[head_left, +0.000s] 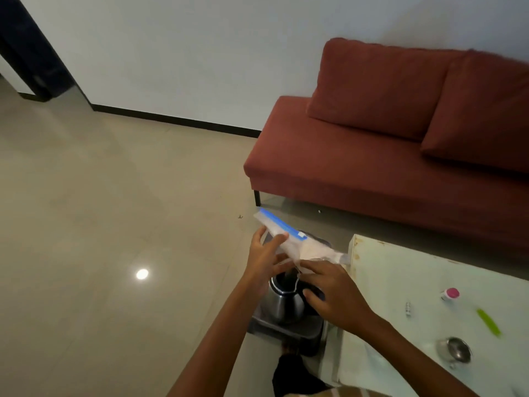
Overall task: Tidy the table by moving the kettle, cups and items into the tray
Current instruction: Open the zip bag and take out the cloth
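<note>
beige floor (100,224) fills the frame's left below a white wall (186,53); a red sofa (372,167) sits upper right. at lower centre the left hand (264,257) and right hand (335,293) grasp a clear zip bag (303,245) over the steel kettle (286,306) standing in the dark tray (286,333). the pale table (400,282), lower right, bears a steel cup (455,351).
</note>
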